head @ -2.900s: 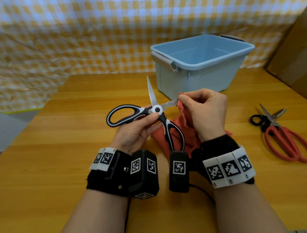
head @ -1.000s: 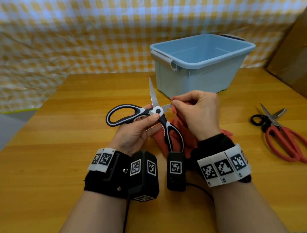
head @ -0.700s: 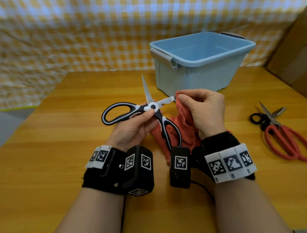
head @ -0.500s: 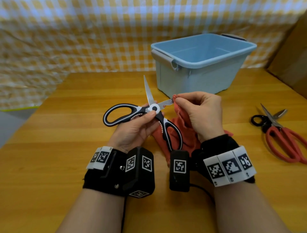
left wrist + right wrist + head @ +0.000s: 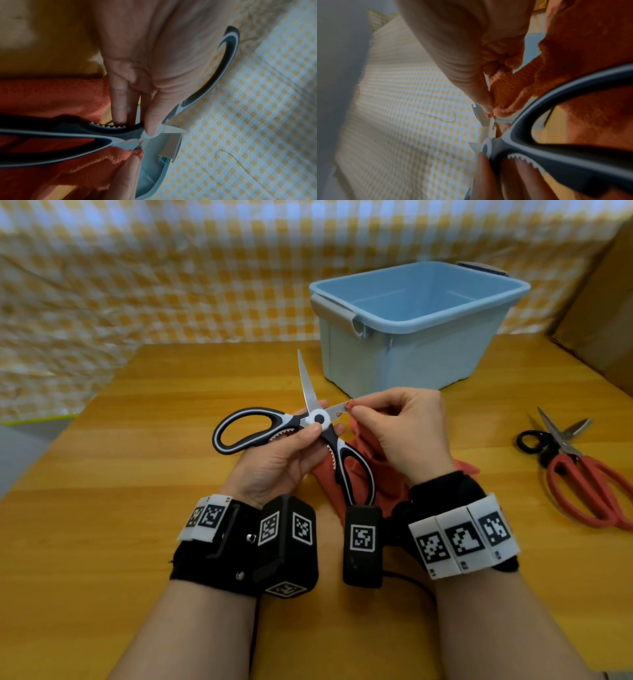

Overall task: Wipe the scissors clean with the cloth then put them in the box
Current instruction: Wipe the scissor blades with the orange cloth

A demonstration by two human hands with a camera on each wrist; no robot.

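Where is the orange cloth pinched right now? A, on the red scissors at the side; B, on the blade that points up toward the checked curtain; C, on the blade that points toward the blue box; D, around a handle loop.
C: the right hand pinches the orange cloth around the blade aimed at the blue box, while the left hand holds the black and white scissors near the pivot; the upward blade is bare.

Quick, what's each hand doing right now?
Left hand: holds the black-and-white scissors near the pivot.
Right hand: pinches the orange cloth onto one blade.
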